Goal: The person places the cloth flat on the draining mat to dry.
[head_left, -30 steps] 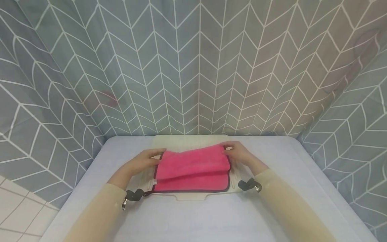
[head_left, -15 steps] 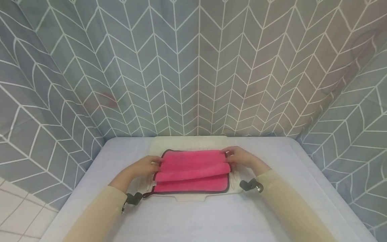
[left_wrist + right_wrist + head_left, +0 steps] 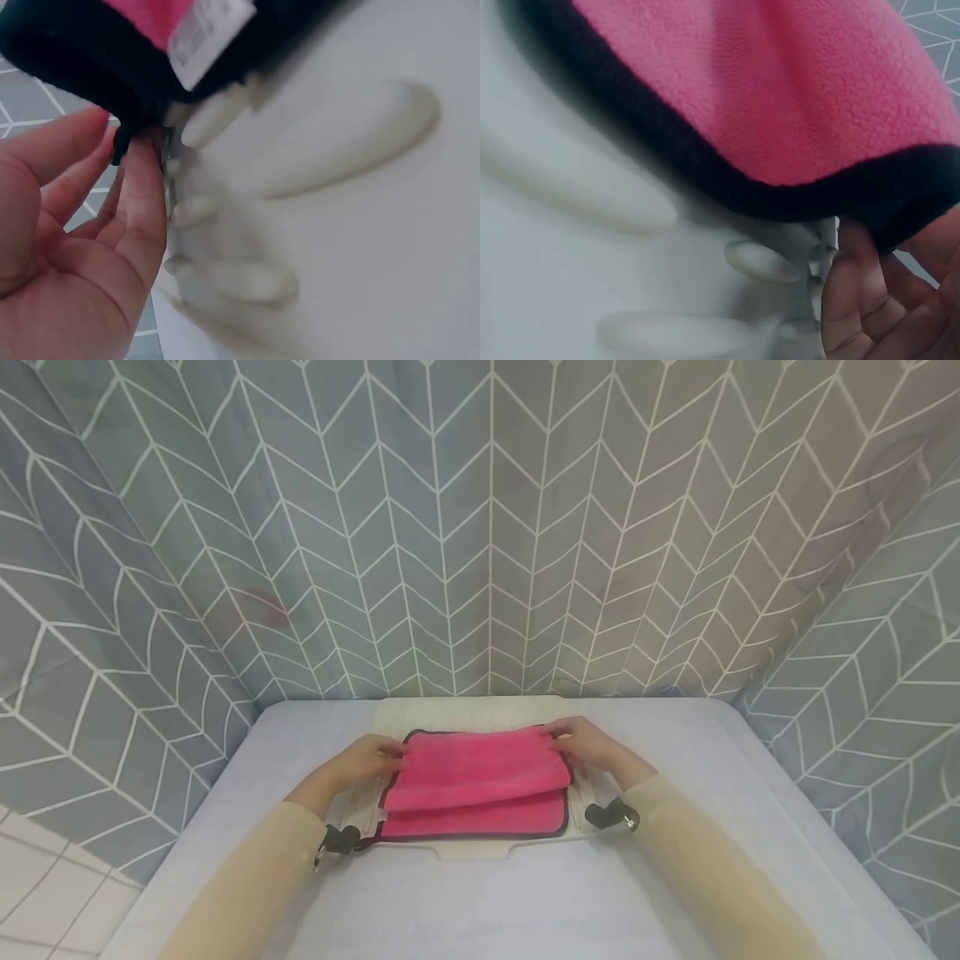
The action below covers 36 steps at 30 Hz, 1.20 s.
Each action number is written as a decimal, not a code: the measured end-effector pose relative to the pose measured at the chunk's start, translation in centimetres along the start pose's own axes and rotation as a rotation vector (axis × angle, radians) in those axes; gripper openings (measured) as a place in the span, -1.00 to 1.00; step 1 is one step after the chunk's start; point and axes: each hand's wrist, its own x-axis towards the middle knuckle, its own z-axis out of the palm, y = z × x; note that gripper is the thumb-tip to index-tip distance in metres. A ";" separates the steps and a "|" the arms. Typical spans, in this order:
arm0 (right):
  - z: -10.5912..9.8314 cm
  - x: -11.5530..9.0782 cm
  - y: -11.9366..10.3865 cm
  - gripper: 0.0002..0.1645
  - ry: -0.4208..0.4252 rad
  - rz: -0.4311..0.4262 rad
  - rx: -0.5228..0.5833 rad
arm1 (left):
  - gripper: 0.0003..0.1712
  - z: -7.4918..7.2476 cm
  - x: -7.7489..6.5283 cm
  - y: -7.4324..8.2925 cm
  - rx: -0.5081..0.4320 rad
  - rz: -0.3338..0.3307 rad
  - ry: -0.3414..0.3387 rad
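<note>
Cloth (image 3: 476, 768), left hand (image 3: 363, 761) and right hand (image 3: 589, 743) pinching its edges, pale board (image 3: 472, 852) partly covered, curtain (image 3: 480, 527) behind

Diffuse light fills the head view; the grey white-lined fabric curtain (image 3: 465, 527) warms toward 2 o'clock and stretches at the edges. Faint shadows cross the pale round-cornered desk (image 3: 465, 910). In the dimmer right wrist view, the dark-edged pink plush cloth (image 3: 780, 90) looks sharper than the off-white plastic board (image 3: 547, 277).
</note>
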 end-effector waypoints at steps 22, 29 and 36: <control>-1.1 2.6 -2.0 -0.42 0.188 -0.069 -0.029 | -0.53 -1.1 3.3 1.3 0.024 0.040 0.328; -0.5 3.2 -2.1 -0.36 0.184 -0.066 -0.053 | -0.37 -0.9 4.1 1.0 0.033 -0.003 0.268; 0.1 4.0 -1.9 -0.31 0.188 -0.056 -0.151 | -0.15 0.3 4.6 0.5 0.088 -0.024 0.226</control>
